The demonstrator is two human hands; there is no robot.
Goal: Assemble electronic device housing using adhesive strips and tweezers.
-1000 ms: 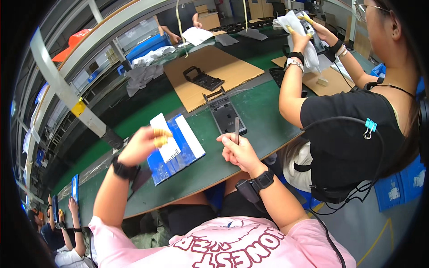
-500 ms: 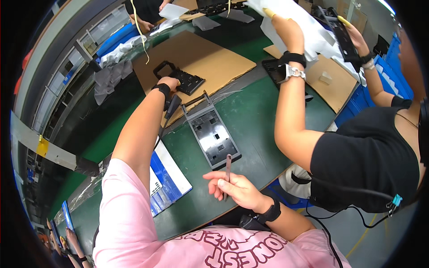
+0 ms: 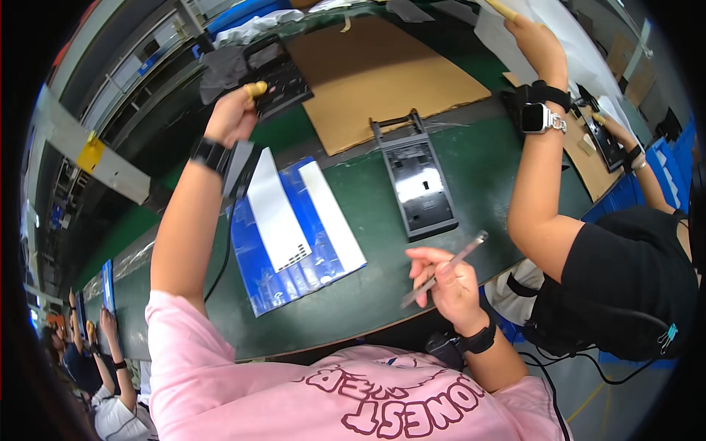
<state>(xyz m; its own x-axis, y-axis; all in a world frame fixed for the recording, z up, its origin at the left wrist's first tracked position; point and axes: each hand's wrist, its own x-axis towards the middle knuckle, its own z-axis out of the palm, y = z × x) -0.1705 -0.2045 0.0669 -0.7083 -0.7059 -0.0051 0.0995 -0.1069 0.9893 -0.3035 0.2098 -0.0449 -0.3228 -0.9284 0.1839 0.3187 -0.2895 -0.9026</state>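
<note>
The left hand [image 3: 237,116] is gripping a black plastic frame [image 3: 283,87].
Black patches [image 3: 293,256] are seemingly remaining on a white strip [image 3: 271,202]; a dark rectangular plastic housing [image 3: 419,180] is lying untouched on the green bench [image 3: 379,294]; the right hand [image 3: 454,290] is holding metal tweezers [image 3: 471,248].

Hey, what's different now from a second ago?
Your left hand took hold of the black frame and carried it left, off the cardboard. Your right hand still holds the thin tool; the grey-edged frame stays on the green table.

1 grey post [image 3: 121,175] bears yellow tape [image 3: 90,152]; blue bin [image 3: 246,16] farther back.
</note>
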